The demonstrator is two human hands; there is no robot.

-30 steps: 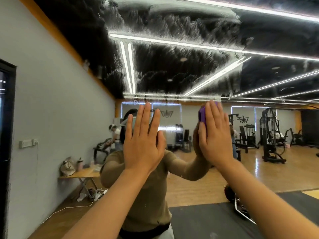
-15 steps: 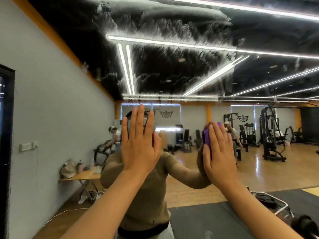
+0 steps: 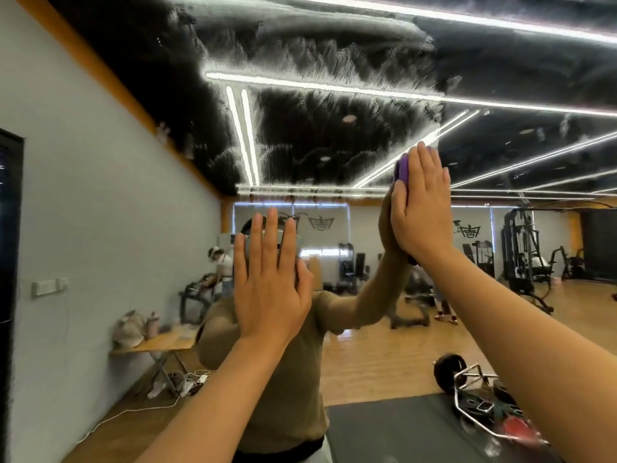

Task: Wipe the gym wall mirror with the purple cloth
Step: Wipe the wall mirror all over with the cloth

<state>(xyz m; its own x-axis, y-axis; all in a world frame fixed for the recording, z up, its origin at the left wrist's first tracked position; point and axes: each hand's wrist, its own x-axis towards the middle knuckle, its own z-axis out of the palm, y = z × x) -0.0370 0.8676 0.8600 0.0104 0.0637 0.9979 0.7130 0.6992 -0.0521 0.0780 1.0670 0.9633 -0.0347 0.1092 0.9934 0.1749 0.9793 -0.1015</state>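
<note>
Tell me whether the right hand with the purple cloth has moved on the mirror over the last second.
Yes. The right hand and purple cloth have slid upward: its fingers now cross the reflected light strip, having dipped below it half a second ago.

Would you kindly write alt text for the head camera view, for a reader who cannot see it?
A person's right hand presses a purple cloth flat against a gym wall mirror, just under streaky white residue. The left hand rests open on the glass, lower and to the left. The mirror reflects the person, weight machines and a wooden floor.
</note>
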